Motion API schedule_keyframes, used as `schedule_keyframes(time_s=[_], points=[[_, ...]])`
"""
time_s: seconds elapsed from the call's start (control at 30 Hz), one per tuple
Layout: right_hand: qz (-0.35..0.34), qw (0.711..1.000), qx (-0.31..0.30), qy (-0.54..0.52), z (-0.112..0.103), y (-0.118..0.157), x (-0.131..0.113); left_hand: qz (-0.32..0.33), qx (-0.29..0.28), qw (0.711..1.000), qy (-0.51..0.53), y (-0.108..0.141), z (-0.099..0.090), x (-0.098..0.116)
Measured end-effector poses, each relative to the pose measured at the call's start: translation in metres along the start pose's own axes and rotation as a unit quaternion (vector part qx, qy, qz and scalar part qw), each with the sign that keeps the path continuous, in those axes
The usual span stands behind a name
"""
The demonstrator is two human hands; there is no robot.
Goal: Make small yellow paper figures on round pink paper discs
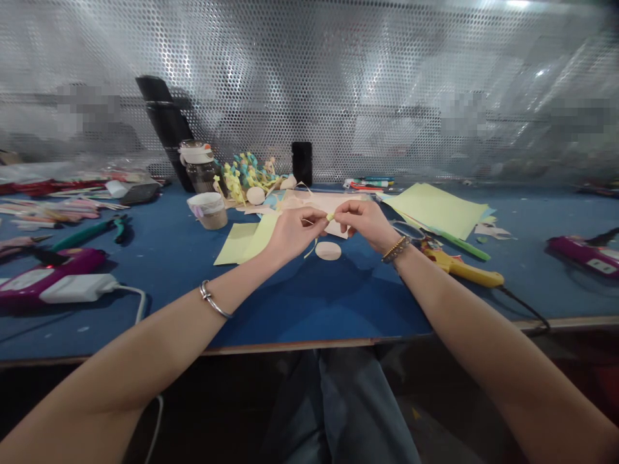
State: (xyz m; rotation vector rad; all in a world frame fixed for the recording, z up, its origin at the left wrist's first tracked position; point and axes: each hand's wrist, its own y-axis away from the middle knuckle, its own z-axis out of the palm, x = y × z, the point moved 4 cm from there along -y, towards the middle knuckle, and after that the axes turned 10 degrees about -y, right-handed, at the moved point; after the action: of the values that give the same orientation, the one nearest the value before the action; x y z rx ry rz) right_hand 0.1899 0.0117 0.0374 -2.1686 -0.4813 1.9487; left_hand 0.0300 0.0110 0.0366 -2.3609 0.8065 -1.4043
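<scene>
Forearms [145, 345] stretch across a blue table mat [309, 309]. Left hand [294, 235] and right hand [365, 222] meet at the fingertips, pinching a tiny yellow paper bit [329, 217]. Pale yellow paper [242, 243] lies beside the left hand; a round paper disc [328, 251] sits just below both hands.

1. Blue worktop [309, 309], scraps scattered.
2. Pale yellow paper sheets [435, 209] right of centre.
3. Cream paper disc [327, 251] at centre.
4. Yellow glue gun [464, 270] right.
5. Green-handled pliers [89, 233] left.
6. Magenta power strip [48, 274] left.
</scene>
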Motion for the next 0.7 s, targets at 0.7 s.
schedule_keyframes(time_s=[0.7], points=[[0.087, 0.994, -0.046, -0.052, 0.0045, 0.0, 0.0095, 0.024, -0.027, 0.999, -0.029, 0.0007, -0.0013, 0.0085]])
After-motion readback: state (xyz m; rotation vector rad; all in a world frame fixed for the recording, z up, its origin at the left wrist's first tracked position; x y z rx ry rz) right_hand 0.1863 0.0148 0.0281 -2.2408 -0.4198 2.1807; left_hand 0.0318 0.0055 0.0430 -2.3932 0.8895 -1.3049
